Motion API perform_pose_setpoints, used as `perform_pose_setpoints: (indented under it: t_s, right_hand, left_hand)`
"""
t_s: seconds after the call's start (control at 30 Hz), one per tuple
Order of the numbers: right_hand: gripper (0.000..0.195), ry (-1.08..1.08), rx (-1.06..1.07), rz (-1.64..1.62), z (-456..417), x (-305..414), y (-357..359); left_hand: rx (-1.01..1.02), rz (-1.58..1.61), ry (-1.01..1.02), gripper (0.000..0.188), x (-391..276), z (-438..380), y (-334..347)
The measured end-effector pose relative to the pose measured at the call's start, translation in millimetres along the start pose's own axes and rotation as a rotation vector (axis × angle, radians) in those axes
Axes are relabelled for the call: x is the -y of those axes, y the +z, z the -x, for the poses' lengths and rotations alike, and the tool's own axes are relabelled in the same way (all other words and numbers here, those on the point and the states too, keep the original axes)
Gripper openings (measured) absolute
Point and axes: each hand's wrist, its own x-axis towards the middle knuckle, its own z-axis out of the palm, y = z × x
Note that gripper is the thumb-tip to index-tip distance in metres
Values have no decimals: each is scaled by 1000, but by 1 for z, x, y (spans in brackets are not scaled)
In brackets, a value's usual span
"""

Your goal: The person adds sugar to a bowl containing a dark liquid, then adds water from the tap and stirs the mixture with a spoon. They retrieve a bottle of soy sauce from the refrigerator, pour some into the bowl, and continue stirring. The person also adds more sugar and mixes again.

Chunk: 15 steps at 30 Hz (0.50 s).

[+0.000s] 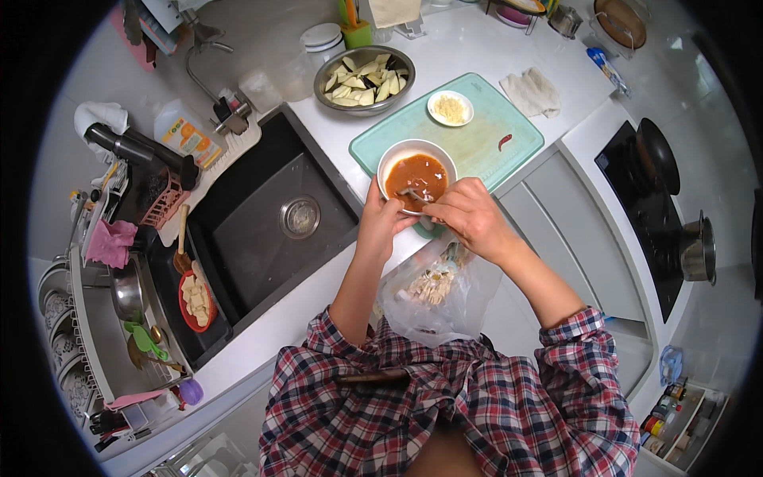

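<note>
My left hand [383, 217] holds the near left rim of a white bowl [451, 170] of reddish-brown sauce [420, 173]. Between the fingers of my right hand [471, 217] is a metal spoon [417, 195], its far end dipped in the sauce. The bowl is over the near left edge of a green cutting board [489, 113]. Farther back on the board are a small white dish [433, 111] of minced yellowish food, perhaps garlic, and a red chili pepper [505, 142]. A metal bowl [363, 109] of cut eggplant pieces [357, 83] stands behind the board.
A black sink [262, 238] lies to the left, with a red basket [183, 304] of pale chunks at its left side. A plastic bag [429, 298] of scraps hangs below the counter edge. A cloth [532, 92] lies right of the board; a cooktop [644, 226] with pans is farther right.
</note>
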Motion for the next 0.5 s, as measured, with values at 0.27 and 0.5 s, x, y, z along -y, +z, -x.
perform_pose_setpoints:
  t_s: [0.27, 0.5]
  right_hand:
    - [25, 8, 56, 115, 4, 18, -21]
    - [23, -31, 23, -37, 3, 54, -11]
  left_hand:
    - [-5, -4, 13, 55, -4, 39, -9]
    - [14, -1, 3, 59, -6, 61, -17]
